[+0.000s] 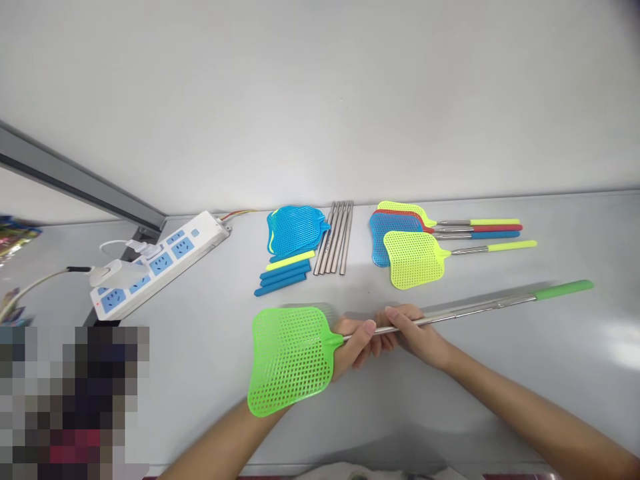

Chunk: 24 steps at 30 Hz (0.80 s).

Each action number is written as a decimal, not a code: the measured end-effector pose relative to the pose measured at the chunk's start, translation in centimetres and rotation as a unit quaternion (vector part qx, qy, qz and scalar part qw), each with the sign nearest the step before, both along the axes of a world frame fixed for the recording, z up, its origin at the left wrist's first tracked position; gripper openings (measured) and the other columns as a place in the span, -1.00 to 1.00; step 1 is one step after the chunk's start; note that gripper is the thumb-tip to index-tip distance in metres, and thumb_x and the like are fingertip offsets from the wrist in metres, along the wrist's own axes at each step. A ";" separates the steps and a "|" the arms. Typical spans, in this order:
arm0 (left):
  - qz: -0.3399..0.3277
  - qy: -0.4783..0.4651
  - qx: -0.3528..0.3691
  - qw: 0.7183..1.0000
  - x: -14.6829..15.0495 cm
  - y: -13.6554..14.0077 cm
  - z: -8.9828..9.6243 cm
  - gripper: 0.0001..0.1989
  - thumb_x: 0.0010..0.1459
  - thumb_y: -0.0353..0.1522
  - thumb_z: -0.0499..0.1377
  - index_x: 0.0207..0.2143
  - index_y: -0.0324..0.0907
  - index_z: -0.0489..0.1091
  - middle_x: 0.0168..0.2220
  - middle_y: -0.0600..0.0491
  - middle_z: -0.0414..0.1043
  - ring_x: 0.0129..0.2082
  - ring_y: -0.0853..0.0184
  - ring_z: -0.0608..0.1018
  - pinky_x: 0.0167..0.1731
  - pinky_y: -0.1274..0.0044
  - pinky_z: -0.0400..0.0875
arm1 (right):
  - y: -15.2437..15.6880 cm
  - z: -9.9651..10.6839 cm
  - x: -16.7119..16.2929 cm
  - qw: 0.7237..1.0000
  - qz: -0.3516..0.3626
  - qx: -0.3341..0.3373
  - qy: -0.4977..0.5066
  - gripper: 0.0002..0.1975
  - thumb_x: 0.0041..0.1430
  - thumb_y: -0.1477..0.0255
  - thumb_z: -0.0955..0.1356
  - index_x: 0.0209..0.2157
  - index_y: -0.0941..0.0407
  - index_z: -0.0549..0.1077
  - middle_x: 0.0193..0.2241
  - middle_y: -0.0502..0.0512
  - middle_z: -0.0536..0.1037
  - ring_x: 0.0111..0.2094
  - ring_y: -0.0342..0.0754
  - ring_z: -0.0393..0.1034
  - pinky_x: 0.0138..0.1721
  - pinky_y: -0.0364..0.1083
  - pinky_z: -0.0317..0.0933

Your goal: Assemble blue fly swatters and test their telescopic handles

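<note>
A green fly swatter with an extended telescopic metal rod and a green grip lies across both hands above the table. My left hand is closed round the rod just behind the swatter head. Close beside it, my right hand grips the rod further along, thumb on top. Behind them on the right rest several finished swatters in yellow, red and blue, the nearest a yellow swatter. Toward the back centre are several bare metal rods, a stack of blue swatter heads and loose blue and yellow grips.
A white power strip with plugs and cables sits on the left of the grey table. A grey metal frame bar runs along the pale wall behind it. Colourful plastic packaging shows at the far left. The lower left corner is pixelated.
</note>
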<state>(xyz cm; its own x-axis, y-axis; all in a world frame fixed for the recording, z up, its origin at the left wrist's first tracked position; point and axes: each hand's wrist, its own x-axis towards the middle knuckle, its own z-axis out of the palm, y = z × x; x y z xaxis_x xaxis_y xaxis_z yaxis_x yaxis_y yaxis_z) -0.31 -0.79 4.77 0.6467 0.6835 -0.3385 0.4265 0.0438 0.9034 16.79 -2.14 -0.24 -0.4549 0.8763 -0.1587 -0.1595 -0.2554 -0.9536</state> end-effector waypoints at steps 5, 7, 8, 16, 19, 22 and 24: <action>-0.004 0.003 -0.009 1.000 -0.2 -0.1 -0.5 -0.46 0.18 -0.15 -0.28 -0.45 -0.24 0.39 -0.57 0.09 0.35 -0.58 0.48 0.36 -0.44 0.62 0.27 | 0.0 0.2 0.0 1.000 -0.002 -0.005 0.006 -0.55 0.18 0.28 0.11 -0.72 0.15 0.24 -0.73 0.00 0.27 -0.62 -0.14 0.22 -0.53 -0.12 0.11; 0.000 0.005 -0.014 1.000 -0.3 -0.3 -0.6 -0.47 0.17 -0.14 -0.26 -0.44 -0.23 0.39 -0.55 0.08 0.36 -0.58 0.48 0.36 -0.45 0.62 0.27 | 0.0 0.3 0.0 1.000 0.001 -0.008 0.014 -0.56 0.18 0.29 0.11 -0.71 0.14 0.23 -0.73 0.00 0.27 -0.61 -0.14 0.22 -0.53 -0.12 0.11; 0.005 0.005 -0.016 1.000 -0.4 -0.3 -0.6 -0.48 0.17 -0.14 -0.26 -0.44 -0.22 0.39 -0.55 0.08 0.36 -0.57 0.47 0.36 -0.45 0.62 0.27 | 0.0 0.3 0.0 1.000 0.002 -0.010 0.017 -0.56 0.18 0.28 0.11 -0.71 0.14 0.23 -0.73 0.00 0.27 -0.61 -0.14 0.22 -0.53 -0.12 0.10; 0.006 0.013 -0.039 0.999 -0.6 -0.2 0.1 -0.49 0.16 -0.13 -0.24 -0.50 -0.20 0.36 -0.63 0.13 0.29 -0.58 0.47 0.33 -0.47 0.64 0.25 | 0.0 1.0 0.0 0.999 0.032 0.020 -0.038 -0.54 0.20 0.27 0.07 -0.70 0.15 0.23 -0.74 -0.02 0.23 -0.64 -0.18 0.17 -0.56 -0.16 0.09; 0.005 0.017 -0.061 0.998 -0.7 -0.3 0.3 -0.50 0.16 -0.13 -0.24 -0.46 -0.20 0.37 -0.63 0.13 0.28 -0.57 0.48 0.33 -0.48 0.65 0.24 | -0.1 1.3 0.1 0.994 0.062 0.051 -0.079 -0.53 0.21 0.28 0.03 -0.65 0.15 0.26 -0.72 -0.02 0.24 -0.64 -0.19 0.15 -0.57 -0.17 0.08; 0.013 0.019 -0.062 0.998 -0.7 -0.4 0.2 -0.53 0.16 -0.14 -0.22 -0.44 -0.20 0.37 -0.63 0.13 0.28 -0.58 0.48 0.31 -0.47 0.65 0.24 | -0.3 1.4 0.2 0.991 0.073 0.065 -0.092 -0.52 0.22 0.27 0.00 -0.64 0.15 0.27 -0.71 -0.02 0.25 -0.64 -0.20 0.15 -0.56 -0.17 0.10; 0.013 0.019 -0.054 0.998 -0.7 -0.5 0.1 -0.54 0.15 -0.14 -0.21 -0.45 -0.19 0.36 -0.63 0.14 0.27 -0.58 0.48 0.31 -0.47 0.65 0.24 | -0.3 1.4 0.1 0.991 0.074 0.060 -0.092 -0.52 0.21 0.25 0.00 -0.63 0.15 0.26 -0.73 -0.03 0.23 -0.64 -0.20 0.15 -0.57 -0.17 0.10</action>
<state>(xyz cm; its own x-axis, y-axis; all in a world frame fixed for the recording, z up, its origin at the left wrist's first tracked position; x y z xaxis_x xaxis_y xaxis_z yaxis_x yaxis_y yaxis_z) -0.99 -1.29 4.92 0.6148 0.6579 -0.4350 0.4577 0.1516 0.8761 16.90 -2.46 1.15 -0.5524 0.8202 -0.1487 0.0499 -0.1455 -0.9881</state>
